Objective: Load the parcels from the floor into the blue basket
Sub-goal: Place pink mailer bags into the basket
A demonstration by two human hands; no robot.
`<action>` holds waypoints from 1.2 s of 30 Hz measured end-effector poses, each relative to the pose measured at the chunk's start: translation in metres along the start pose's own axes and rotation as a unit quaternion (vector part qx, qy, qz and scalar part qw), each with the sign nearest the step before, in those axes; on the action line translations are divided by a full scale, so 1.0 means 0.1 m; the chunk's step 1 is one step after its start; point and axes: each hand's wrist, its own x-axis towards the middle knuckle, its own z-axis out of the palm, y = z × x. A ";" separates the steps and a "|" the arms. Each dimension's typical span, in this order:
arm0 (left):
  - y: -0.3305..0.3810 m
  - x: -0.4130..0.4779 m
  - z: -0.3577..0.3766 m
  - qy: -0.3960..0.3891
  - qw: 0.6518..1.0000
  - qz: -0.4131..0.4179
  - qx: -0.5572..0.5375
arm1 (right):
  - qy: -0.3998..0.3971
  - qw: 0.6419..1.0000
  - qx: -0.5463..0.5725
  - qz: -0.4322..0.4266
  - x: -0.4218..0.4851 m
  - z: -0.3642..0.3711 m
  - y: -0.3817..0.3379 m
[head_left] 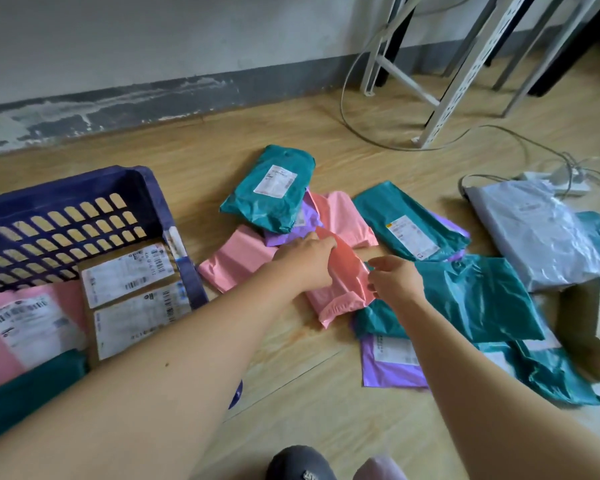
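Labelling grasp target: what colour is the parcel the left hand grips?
Pink; parcel shows best in head view.

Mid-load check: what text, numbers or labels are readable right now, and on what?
No text reads clearly.
Box labels in the blue basket: barcodes and digits, blurred.
Pink parcel label in the basket: blurred.
Far teal parcel label: too small.
Purple parcel label: blurred.
No label shows on the held pink parcel.

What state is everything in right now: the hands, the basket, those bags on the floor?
left hand: grips the pink parcel at its upper edge.
right hand: pinches its right edge.
pink parcel: bent, partly raised.
blue basket: partly filled.
grey parcel: lying flat, untouched.
labelled teal parcel: lying label up, untouched.
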 end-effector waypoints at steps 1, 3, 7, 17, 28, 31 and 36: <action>0.00 -0.03 0.02 -0.015 1.000 -0.016 0.013 | -0.002 1.000 -0.014 0.005 -0.02 0.02 0.01; 0.01 -0.02 0.08 -0.025 0.999 -0.022 0.025 | -0.008 0.999 -0.048 0.009 -0.01 0.05 0.08; -0.07 0.02 0.14 -0.036 0.999 -0.020 0.028 | -0.026 0.991 -0.131 -0.004 0.07 0.11 0.12; -0.26 0.02 0.18 -0.066 0.997 -0.032 0.017 | -0.128 0.969 -0.210 0.022 0.26 0.39 0.16; -0.32 -0.19 0.12 -0.069 0.997 -0.038 0.023 | -0.074 0.993 -0.064 0.068 0.06 0.30 0.05; -0.26 -0.32 0.05 -0.075 0.997 -0.025 0.025 | -0.052 0.996 -0.004 0.073 -0.01 0.18 -0.14; -0.16 -0.64 -0.17 -0.063 0.998 -0.016 0.009 | -0.022 0.995 0.067 0.064 -0.28 -0.03 -0.58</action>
